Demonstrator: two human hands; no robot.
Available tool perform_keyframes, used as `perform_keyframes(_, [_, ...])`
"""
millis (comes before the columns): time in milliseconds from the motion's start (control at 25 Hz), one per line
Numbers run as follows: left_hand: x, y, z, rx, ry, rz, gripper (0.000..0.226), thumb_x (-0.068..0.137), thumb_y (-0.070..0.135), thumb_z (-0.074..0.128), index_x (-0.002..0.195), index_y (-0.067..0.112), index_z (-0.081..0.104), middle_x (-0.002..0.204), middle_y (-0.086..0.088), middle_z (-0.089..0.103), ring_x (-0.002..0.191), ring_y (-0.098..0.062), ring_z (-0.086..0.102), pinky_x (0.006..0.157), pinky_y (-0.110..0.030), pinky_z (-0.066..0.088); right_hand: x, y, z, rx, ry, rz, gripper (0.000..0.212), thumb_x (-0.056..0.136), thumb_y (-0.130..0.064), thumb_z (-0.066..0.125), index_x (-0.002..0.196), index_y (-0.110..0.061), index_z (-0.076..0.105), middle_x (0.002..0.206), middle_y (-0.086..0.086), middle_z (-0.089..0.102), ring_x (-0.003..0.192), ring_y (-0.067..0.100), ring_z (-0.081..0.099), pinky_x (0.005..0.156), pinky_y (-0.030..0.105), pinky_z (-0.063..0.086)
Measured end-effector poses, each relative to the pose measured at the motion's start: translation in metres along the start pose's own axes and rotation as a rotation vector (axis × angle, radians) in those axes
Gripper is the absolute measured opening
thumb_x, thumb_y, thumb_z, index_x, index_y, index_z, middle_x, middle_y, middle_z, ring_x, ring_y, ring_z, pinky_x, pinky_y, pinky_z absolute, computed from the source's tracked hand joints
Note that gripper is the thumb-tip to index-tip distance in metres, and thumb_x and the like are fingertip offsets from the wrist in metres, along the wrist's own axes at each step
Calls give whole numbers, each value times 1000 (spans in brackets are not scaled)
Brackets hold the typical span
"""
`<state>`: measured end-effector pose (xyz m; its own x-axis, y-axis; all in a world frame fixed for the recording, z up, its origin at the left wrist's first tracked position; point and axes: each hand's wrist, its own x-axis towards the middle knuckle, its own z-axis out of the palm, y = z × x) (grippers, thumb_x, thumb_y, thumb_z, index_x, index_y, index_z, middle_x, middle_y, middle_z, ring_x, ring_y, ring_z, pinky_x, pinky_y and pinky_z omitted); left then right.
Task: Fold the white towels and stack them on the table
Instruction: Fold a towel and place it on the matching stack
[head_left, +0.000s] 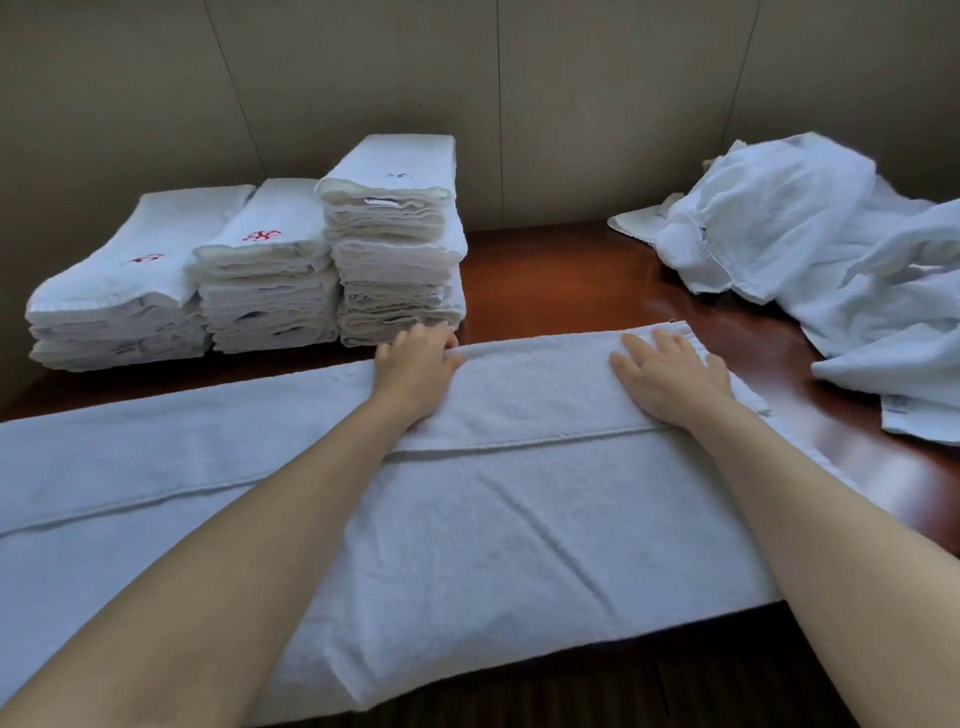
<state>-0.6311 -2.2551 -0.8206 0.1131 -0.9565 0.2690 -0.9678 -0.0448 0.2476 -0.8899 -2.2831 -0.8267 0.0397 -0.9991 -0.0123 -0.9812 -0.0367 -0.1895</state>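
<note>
A long white towel (467, 545) lies spread across the near part of the dark wooden table (561, 270), its far long edge folded over toward me. My left hand (415, 369) lies on the folded strip near its far edge, fingertips curling over that edge. My right hand (670, 379) presses flat on the strip's right end with straight fingers. Three stacks of folded white towels stand at the back left: a low one (119, 291), a middle one (265, 270) and the tallest (395, 239). A heap of unfolded white towels (831, 260) lies at the back right.
A beige panelled wall (519, 104) runs right behind the table. Bare wood shows between the tallest stack and the heap. The towel's near edge hangs over the table's front edge, and its left end runs out of view.
</note>
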Motion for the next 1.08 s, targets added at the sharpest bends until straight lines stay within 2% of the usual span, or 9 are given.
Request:
perform_keyframes(120, [21, 22, 19, 74, 82, 138, 18, 97, 17, 42, 109, 18, 56, 110, -6, 55, 106, -27, 48, 88, -36, 31, 22, 16, -2, 4, 21, 7, 49, 96, -51, 20, 140, -34, 35, 154, 0, 24, 142, 19, 18, 112, 49, 17])
perform_keyframes(280, [25, 25, 25, 160, 318, 295, 13, 76, -4, 57, 80, 7, 62, 78, -11, 56, 74, -33, 54, 64, -35, 34, 31, 28, -8, 79, 202, 171, 41, 99, -35, 32, 134, -18, 44, 139, 13, 41, 129, 31, 36, 101, 43, 30])
perform_keyframes(360, [20, 27, 24, 101, 233, 319, 14, 85, 12, 53, 89, 9, 66, 87, -10, 60, 84, -32, 56, 72, -36, 36, 28, 35, -16, 82, 261, 335, 36, 98, -28, 40, 130, -13, 47, 136, 17, 44, 127, 35, 37, 101, 43, 30])
perform_keyframes(440, [11, 36, 22, -34, 27, 318, 41, 88, 40, 38, 107, 16, 66, 108, -5, 61, 103, -26, 54, 88, -36, 38, 29, 42, -21, 94, 290, 381, 30, 97, -21, 44, 125, -14, 51, 132, 15, 49, 125, 35, 39, 101, 43, 29])
perform_keyframes(520, [3, 44, 22, -71, -82, 390, 65, 79, 57, 22, 119, 23, 60, 123, 2, 57, 117, -19, 49, 98, -37, 35, 29, 45, -20, 98, 314, 318, 29, 96, -14, 44, 122, -16, 55, 129, 13, 52, 123, 34, 41, 100, 42, 30])
perform_keyframes(600, [1, 49, 21, -27, -146, 426, 68, 81, 60, 18, 129, 28, 53, 133, 7, 51, 127, -13, 41, 104, -34, 29, 31, 45, -19, 141, 321, 290, 29, 95, -13, 45, 122, -15, 55, 129, 14, 52, 122, 36, 43, 99, 42, 33])
perform_keyframes(720, [3, 50, 19, 35, -199, 409, 45, 99, 44, 31, 141, 31, 40, 147, 9, 37, 137, -8, 27, 108, -30, 19, 34, 48, -23, 161, 285, 334, 31, 93, -15, 49, 123, -13, 55, 129, 16, 53, 121, 37, 45, 95, 40, 39])
perform_keyframes(880, [2, 49, 22, 63, -236, 394, 46, 100, 43, 30, 145, 34, 32, 155, 10, 25, 142, -6, 18, 112, -31, 14, 32, 48, -26, 261, 280, 314, 27, 94, -11, 50, 119, -14, 59, 127, 14, 55, 119, 34, 49, 91, 39, 42])
perform_keyframes(1080, [-2, 51, 16, 56, -321, 409, 55, 97, 55, 26, 149, 36, 22, 158, 8, 14, 145, -6, 8, 116, -32, 7, 34, 47, -34, 217, 552, 221, 26, 95, -8, 48, 116, -14, 62, 121, 16, 57, 116, 36, 48, 95, 43, 37])
